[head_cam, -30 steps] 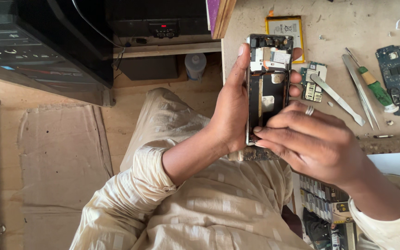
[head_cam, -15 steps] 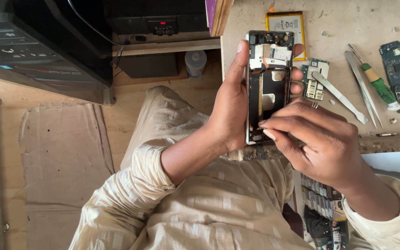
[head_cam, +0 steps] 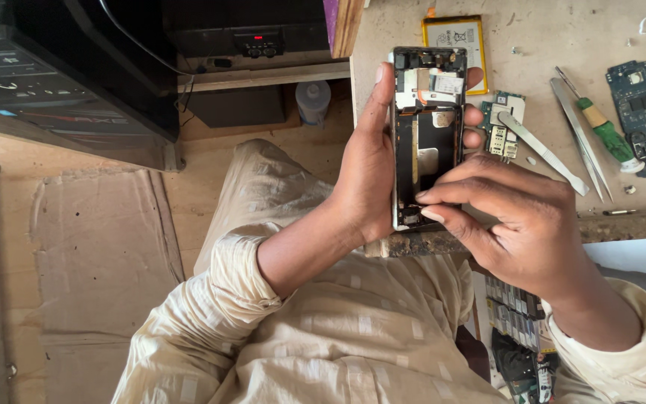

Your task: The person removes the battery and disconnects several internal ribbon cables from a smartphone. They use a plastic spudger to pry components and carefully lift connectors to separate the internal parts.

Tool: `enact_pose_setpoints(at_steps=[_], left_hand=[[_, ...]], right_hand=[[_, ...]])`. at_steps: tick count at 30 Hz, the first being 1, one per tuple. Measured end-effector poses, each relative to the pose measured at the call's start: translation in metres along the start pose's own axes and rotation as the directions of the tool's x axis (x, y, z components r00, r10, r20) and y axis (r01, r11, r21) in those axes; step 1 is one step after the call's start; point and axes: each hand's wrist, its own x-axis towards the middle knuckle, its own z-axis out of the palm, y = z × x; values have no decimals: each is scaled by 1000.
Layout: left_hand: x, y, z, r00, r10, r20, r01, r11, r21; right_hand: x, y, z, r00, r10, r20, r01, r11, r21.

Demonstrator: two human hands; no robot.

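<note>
Above the bench (head_cam: 547, 30) edge, left hand (head_cam: 364, 176) grips an opened phone frame (head_cam: 428, 138), upright, its dark interior and metal shields exposed. Right hand (head_cam: 521, 224) fingers (head_cam: 443, 196) pinch closed at its lower end.

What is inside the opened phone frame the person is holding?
The phone frame shows an empty dark bay, a silver shield and small parts near its top. The right hand covers its lower corner; the left hand hides its back.

A small phone-repair workshop. On the scuffed desk (head_cam: 547, 30) lie a battery (head_cam: 457, 34), and to its right a small board (head_cam: 499, 123), tweezers (head_cam: 581, 127), a screwdriver (head_cam: 603, 131) and a blue board (head_cam: 641, 112). Left of the desk stand dark electronics (head_cam: 61, 67).
</note>
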Motion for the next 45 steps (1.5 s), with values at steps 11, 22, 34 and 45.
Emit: enact_pose_setpoints(at_steps=[11,22,34,45], left_hand=[[2,3,0,997,-9,-71,13,999,52],[4,9,4,999,-44,-6,44,996,-77],[5,8,2,999,-47,4,47,997,-69],[2,14,6,982,-116,152,139,978,-153]], right_hand=[[2,0,-3,1000,18,-6,-17,999,36],[9,-8,-8,994,-84,-76,90,993,81],[-6,14,-1,990,27,-138,-8,991,136],[-7,3,-15,976,11,-217,5,997,72]])
